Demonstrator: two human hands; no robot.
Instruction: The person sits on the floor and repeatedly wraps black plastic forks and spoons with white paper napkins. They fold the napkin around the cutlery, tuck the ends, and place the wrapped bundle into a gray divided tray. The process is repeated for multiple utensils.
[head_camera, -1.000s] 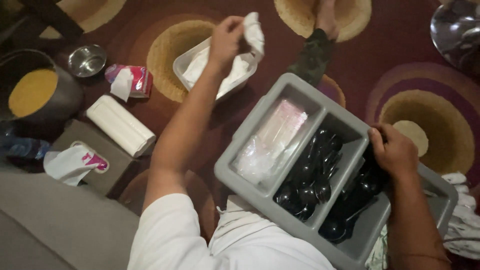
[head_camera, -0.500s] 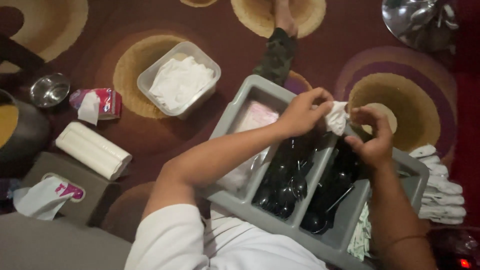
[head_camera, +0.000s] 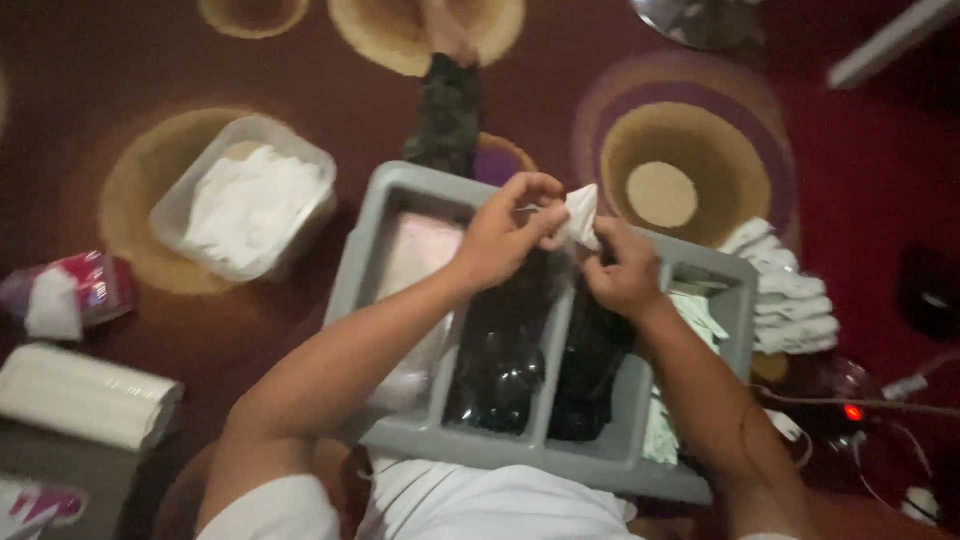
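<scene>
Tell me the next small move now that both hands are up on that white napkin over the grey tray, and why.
Probably open the white napkin out flat: the left hand and right hand both pinch it, bunched, above the grey tray and its compartments of black cutlery, so it looks too crumpled to use.

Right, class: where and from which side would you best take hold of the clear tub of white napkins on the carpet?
Grip the clear tub by its two long rim edges, coming straight down from above. Its open top faces up, the rim stands proud of the white napkins inside, and the carpet around it looks free. Both hands are at the grey tray.
</scene>
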